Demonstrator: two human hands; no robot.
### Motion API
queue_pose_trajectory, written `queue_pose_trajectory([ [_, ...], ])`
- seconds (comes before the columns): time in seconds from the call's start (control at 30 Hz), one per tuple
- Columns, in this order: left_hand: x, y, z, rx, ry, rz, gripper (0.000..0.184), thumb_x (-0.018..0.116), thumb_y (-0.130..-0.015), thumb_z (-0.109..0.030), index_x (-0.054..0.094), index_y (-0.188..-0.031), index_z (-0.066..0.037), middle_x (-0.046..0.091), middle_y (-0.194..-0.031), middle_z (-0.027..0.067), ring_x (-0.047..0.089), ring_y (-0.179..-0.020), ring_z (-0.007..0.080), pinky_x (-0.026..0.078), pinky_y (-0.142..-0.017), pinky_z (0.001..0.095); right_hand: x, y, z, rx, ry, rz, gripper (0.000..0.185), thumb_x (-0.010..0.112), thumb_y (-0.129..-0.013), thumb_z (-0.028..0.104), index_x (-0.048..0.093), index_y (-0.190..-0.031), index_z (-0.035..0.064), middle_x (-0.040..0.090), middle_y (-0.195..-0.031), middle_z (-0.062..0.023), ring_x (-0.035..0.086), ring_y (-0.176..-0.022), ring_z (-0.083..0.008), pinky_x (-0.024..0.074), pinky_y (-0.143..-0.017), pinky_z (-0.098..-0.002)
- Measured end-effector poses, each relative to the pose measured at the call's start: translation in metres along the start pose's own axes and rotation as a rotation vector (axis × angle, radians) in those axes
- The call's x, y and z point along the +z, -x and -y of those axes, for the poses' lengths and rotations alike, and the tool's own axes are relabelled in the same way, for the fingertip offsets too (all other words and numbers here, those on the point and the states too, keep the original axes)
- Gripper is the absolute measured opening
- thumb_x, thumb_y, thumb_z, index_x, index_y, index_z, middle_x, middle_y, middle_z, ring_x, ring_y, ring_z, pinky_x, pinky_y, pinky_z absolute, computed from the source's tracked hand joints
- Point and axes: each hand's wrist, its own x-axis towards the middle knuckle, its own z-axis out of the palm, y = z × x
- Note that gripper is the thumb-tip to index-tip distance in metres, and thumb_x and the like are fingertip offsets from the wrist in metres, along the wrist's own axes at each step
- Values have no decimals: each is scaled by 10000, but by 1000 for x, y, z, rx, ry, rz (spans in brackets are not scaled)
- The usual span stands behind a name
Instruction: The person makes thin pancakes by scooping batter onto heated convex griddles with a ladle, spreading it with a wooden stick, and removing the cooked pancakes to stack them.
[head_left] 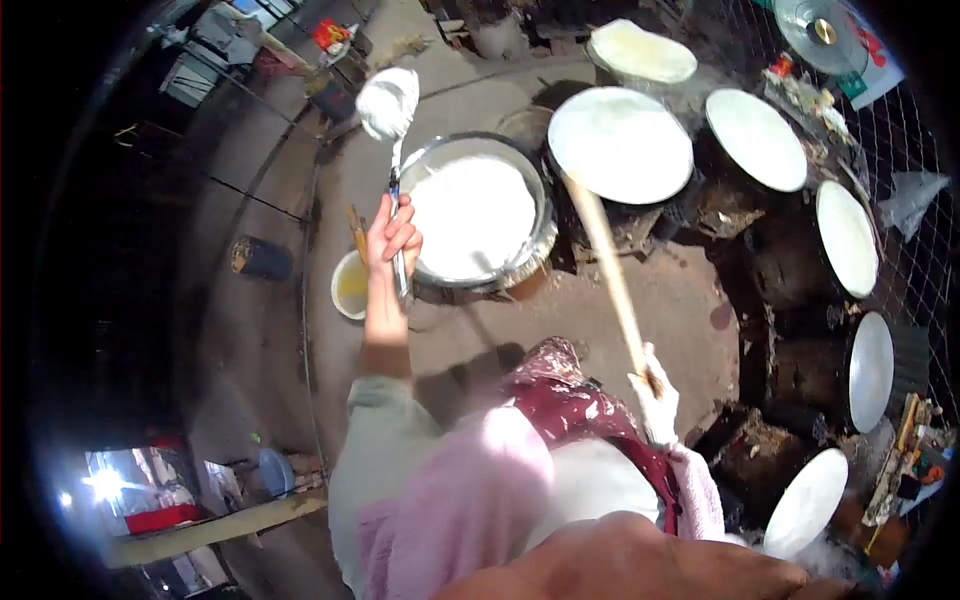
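My left hand [396, 240] is closed around the handle of a ladle [388, 105], raised with its bowl coated in white batter. Just right of that hand stands a wide metal basin [545, 185] holding white batter [472, 218]. My right hand [655, 392], in what looks like a white glove, grips a long pale wooden stick [612, 268]. The far end of the stick meets the near edge of a round white griddle surface [620, 140]; whether it goes underneath I cannot tell.
Several dark stoves curve round my right side, topped by round white surfaces such as one behind [642, 52] and one beside me [848, 240]. A small bucket [350, 285] with yellow liquid sits left of the basin. Wire mesh [905, 130] borders the right.
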Motion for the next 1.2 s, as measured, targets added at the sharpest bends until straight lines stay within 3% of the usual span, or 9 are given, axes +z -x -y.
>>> queue_pose_trajectory([
  [0.07,-13,-31,-24,44,-146,-114,334,386,-1028,-299,503,-1006,13,352,-574,-51,251,-331,30,230,-418,209,-10,-1,-6,141,-16,-229,484,628,-872,-5,494,-1337,-7,504,-1351,-136,529,-1114,-142,434,-925,-258],
  [0.17,-3,-82,-46,75,-86,-379,292,406,-1019,-267,515,-968,-1,364,-570,-55,287,-388,48,227,-432,239,-24,-2,9,291,-90,-426,460,611,-900,26,519,-1348,78,538,-804,55,391,-594,-11,345,-523,-169],
  [0.33,20,-100,22,185,-965,-420,331,356,-1029,-283,495,-929,0,411,-577,6,344,-383,100,273,-377,248,-55,-15,-27,122,-80,-667,420,626,-900,42,534,-1310,30,599,-917,35,456,-677,-22,391,-596,-165],
  [0.43,37,-99,65,14,-1133,-296,352,339,-1032,-296,500,-928,-1,404,-572,18,338,-356,109,258,-316,242,-74,0,-55,141,-159,-773,420,646,-873,11,546,-1281,-1,590,-1246,-64,569,-1020,-116,459,-883,-244],
  [0.6,47,-167,172,-610,-800,-71,337,368,-1026,-286,529,-921,-9,379,-569,-3,316,-349,82,244,-336,229,-101,14,-78,214,-160,-981,455,681,-840,-1,552,-1276,-14,593,-1250,-71,570,-1056,-132,462,-907,-266],
  [0.73,56,-203,313,-1199,-463,-18,324,381,-1024,-308,554,-956,-42,364,-570,-48,277,-335,49,244,-365,248,-138,26,-24,373,-217,-1178,459,697,-830,16,556,-1263,-29,590,-1267,-97,558,-1109,-140,440,-956,-266],
  [0.8,69,-216,403,-1406,-393,60,324,382,-1024,-321,558,-979,-53,364,-577,-61,271,-334,42,234,-378,245,-182,60,-67,310,-57,-1219,470,707,-825,33,550,-1261,-45,581,-1282,-117,554,-1119,-141,428,-971,-273],
  [1.1,268,-234,758,-1714,-410,319,311,386,-1023,-326,548,-991,-62,407,-580,-105,274,-314,24,244,-384,236,-357,140,-118,161,-311,-1627,484,658,-873,39,488,-1317,-51,567,-1271,-69,533,-1116,-105,417,-959,-241],
  [1.2,320,-241,848,-1708,-559,592,340,403,-1001,-415,530,-816,-159,271,-392,-98,211,-321,78,235,-390,241,-415,138,-80,124,-290,-1606,482,639,-876,15,474,-1321,-65,579,-1250,-88,545,-1087,-117,417,-961,-242],
])
